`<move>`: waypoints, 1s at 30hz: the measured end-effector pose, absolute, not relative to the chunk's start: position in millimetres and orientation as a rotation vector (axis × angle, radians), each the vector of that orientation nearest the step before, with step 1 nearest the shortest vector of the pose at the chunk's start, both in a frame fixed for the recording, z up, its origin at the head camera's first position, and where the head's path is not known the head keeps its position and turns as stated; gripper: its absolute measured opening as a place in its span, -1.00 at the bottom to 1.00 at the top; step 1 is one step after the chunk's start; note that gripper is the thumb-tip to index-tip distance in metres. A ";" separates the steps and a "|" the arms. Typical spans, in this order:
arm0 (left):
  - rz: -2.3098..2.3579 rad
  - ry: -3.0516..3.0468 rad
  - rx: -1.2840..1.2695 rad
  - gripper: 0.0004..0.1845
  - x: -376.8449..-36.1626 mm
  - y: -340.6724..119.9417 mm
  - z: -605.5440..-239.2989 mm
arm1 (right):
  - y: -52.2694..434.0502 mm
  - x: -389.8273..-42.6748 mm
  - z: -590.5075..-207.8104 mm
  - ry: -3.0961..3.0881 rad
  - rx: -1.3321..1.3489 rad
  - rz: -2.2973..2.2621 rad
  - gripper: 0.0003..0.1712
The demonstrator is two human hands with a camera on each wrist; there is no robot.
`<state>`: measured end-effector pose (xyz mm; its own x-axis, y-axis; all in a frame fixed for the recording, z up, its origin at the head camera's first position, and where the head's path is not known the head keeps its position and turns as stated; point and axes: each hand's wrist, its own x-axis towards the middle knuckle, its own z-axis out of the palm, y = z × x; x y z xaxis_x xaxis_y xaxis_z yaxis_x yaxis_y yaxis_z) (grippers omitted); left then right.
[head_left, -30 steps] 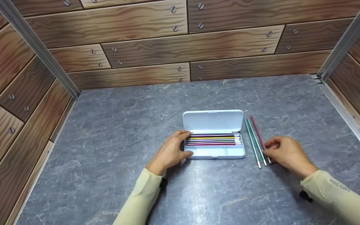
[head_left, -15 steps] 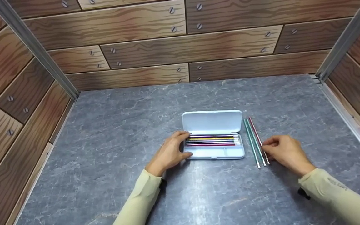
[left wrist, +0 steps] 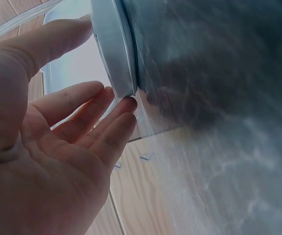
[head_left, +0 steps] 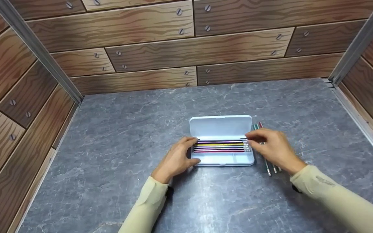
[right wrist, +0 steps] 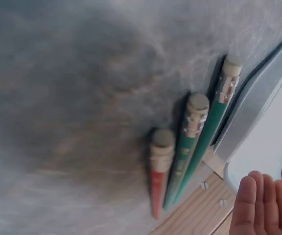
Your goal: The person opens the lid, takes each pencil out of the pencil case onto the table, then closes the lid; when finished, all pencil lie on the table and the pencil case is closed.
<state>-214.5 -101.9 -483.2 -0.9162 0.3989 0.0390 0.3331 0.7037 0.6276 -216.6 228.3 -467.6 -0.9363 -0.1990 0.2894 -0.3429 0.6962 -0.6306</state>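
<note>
The right hand (head_left: 272, 149) has left its place at the near end of the loose pencils (head_left: 268, 165) on the counter and moved leftward and away from the near edge, so it now hangs over the right end of the open pencil case (head_left: 221, 159). Its fingertips (head_left: 250, 137) sit at the eraser ends of the pencils lying in the case tray, pinching a dark pencil (head_left: 220, 139) along the far side of the tray. Its wrist now covers the middle of the loose pencils, leaving only their tips and eraser ends showing.
</note>
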 end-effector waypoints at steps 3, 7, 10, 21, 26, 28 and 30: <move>1.003 2.810 0.608 -0.24 -213.5 -100.8 -483.7 | 221.3 -222.5 -470.2 -2.709 0.559 1.028 -0.72; 1.008 2.814 0.617 -0.24 -212.1 -99.8 -484.6 | 216.4 -229.2 -472.5 -2.759 0.685 0.954 -0.73; 1.007 2.814 0.621 -0.24 -212.2 -99.8 -484.7 | 213.0 -232.4 -474.7 -2.757 0.793 0.839 -0.75; 0.985 2.837 0.616 -0.24 -214.2 -100.3 -483.9 | 203.1 -238.8 -478.5 -2.708 0.959 0.671 -0.76; 0.966 2.849 0.619 -0.23 -213.5 -100.5 -482.9 | 200.9 -241.0 -476.0 -2.733 0.984 0.665 -0.79; 0.962 2.846 0.616 -0.24 -213.1 -100.5 -482.7 | 200.4 -241.4 -475.4 -2.736 1.006 0.654 -0.78; 0.964 2.841 0.608 -0.24 -212.6 -100.4 -482.4 | 200.1 -241.8 -474.7 -2.735 1.025 0.644 -0.77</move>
<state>-212.6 -100.4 -482.4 -0.9181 0.3932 0.0502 0.3426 0.7233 0.5995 -241.8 200.1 -474.7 -0.7551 -0.5909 0.2839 -0.6555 0.6743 -0.3400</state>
